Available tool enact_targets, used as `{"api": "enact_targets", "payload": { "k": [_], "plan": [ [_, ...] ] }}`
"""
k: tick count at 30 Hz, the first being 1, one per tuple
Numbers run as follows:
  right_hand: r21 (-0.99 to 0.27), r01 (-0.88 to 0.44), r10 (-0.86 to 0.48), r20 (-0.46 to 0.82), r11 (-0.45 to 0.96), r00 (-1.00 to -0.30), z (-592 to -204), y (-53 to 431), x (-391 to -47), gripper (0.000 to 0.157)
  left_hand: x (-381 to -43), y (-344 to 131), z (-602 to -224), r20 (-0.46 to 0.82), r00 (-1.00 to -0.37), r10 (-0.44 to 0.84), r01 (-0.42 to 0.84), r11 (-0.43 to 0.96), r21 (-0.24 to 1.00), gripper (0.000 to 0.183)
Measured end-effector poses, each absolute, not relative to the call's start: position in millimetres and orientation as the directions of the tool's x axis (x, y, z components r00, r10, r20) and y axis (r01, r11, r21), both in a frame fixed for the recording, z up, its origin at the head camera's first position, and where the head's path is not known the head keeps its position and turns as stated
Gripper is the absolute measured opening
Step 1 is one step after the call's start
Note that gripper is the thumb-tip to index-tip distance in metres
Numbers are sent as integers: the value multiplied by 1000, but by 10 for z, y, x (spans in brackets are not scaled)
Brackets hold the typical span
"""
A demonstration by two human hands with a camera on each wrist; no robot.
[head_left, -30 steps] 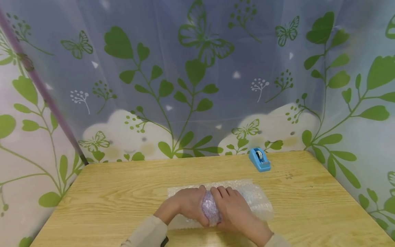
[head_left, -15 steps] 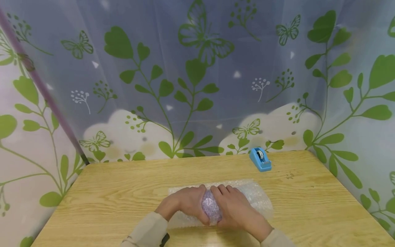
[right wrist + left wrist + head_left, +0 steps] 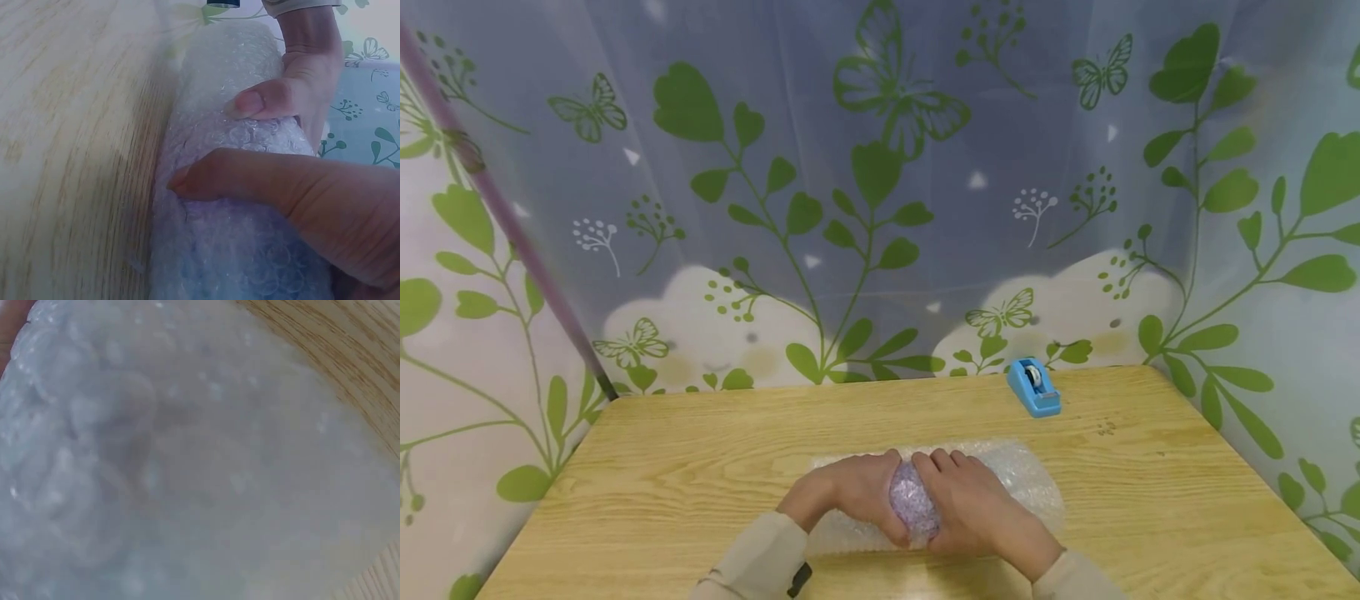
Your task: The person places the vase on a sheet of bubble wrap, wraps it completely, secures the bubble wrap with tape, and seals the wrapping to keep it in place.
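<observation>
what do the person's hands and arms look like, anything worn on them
The left sleeve and right sleeve are plain cream, both ending short of the hands. The left hand and right hand are bare, with no glove or ring showing. A small black object shows beside the left sleeve, too little visible to identify.

- Bubble wrap [image 3: 234, 240]: no label I can read from where I stand.
- Blue tape dispenser [image 3: 1036, 393]: no brand or number legible to me.
- Printed backdrop [image 3: 715, 225]: no words I can make out.
</observation>
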State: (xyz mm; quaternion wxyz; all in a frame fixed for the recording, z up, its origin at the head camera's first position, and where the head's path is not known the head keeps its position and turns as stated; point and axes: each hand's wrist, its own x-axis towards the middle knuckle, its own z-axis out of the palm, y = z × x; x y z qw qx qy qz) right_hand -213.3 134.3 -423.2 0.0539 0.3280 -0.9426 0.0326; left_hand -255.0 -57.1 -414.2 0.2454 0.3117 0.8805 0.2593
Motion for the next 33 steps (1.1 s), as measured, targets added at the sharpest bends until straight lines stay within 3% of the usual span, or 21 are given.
{"api": "enact_targets", "payload": {
  "k": [7, 12, 15, 19, 25, 28, 33],
  "plan": [
    [-106, -608, -604, 65, 787, -794, -4201, 1364, -2148, 83, -2585, -574, -4172, -279, -659, 698, 423, 651, 630, 64],
    [-124, -615, -614, 55, 778, -788, -4210, 1386, -2180, 87, -2590, -549, -4198, -255, -676, 691, 490, 681, 544, 74],
    [-116, -634, -632, 59, 764, -773, -4211, 1395, -2226, 89, -2564, -548, -4192, -195, -698, 689, 581, 703, 410, 81],
    [-133, -642, -645, 28, 755, -764, -4200, 1389, -2281, 84, -2439, -564, -4147, -77, -736, 672, 660, 738, 141, 88],
    [-141, -604, -616, -61, 784, -785, -4148, 1341, -2320, 87, -2149, -494, -4106, 90, -747, 658, 623, 741, -249, 95],
    [-136, -596, -609, -85, 791, -789, -4120, 1304, -2347, 85, -2067, -467, -4130, 154, -746, 648, 579, 745, -331, 95],
    [-152, -592, -610, -130, 792, -782, -4080, 1268, -2395, 76, -2027, -468, -4205, 239, -746, 622, 540, 774, -330, 93]
  ]
}}
